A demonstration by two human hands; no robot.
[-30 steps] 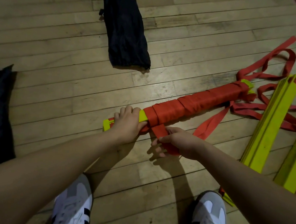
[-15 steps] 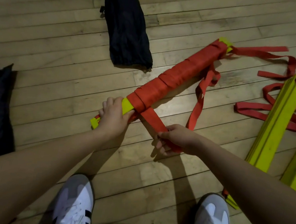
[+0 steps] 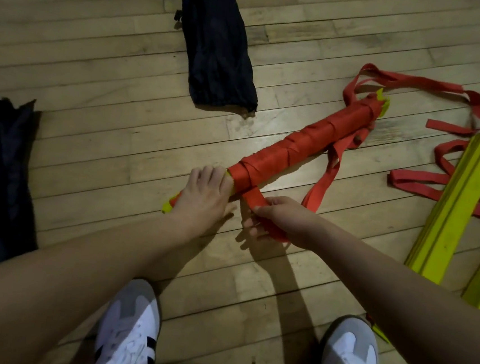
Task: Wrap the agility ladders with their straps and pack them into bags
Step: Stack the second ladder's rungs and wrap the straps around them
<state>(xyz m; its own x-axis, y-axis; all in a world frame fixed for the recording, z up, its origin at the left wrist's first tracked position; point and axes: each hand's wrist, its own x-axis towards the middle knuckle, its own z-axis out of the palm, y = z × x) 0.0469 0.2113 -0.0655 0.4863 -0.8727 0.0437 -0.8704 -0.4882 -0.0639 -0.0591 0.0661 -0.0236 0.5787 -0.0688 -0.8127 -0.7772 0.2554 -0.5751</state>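
holding the bundle (image 3: 297, 149) at mid-frame steady, the left hand (image 3: 202, 195) grips its near end, so the right hand (image 3: 279, 218), pinching the strap (image 3: 253, 196), can pull it tight. bag (image 3: 216, 44) waits above.

We're in a gym or sports hall by the look of it; pale hardwood strip floor (image 3: 91, 126) underfoot; yellow agility ladders (image 3: 453, 202) and dark kit bags (image 3: 216, 47) lying about; trainers (image 3: 130, 332) on.
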